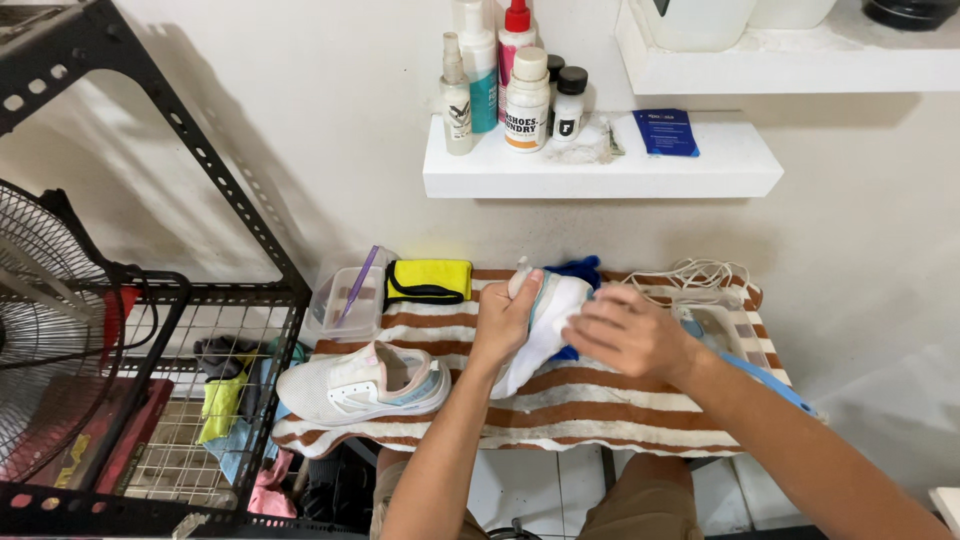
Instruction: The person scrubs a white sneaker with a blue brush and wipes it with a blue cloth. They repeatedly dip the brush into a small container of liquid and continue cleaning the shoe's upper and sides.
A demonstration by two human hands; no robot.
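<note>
Shoe (545,330), white with a pale sole edge, stands nearly upright over the middle of the striped towel (600,410), caught between both hands. The left hand (505,320) is wrapped around its left side, fingers curled shut on it and the thumb up near the top, so the shoe rises out of that fist and leans slightly to the right. The right hand (625,330) lies against the shoe's right face with fingers loosely bent and pressed to it; whether it clasps anything of its own I cannot tell, though a blue cloth (575,270) shows just behind and beneath it, touching the shoe. A second white shoe (365,385) lies on its side at the towel's left end, well apart from the held one, its opening facing up. Behind it sits a clear plastic tub (345,305) with a purple-handled brush (358,285) leaning in it, and just beside that a yellow and black pouch (430,280). A coil of white cord (690,275) rests at the towel's far right corner. On the wall shelf (600,170) above stand several bottles (527,100) and a small blue card (667,132). To the left are a black metal rack (200,330) and a fan (45,330).
</note>
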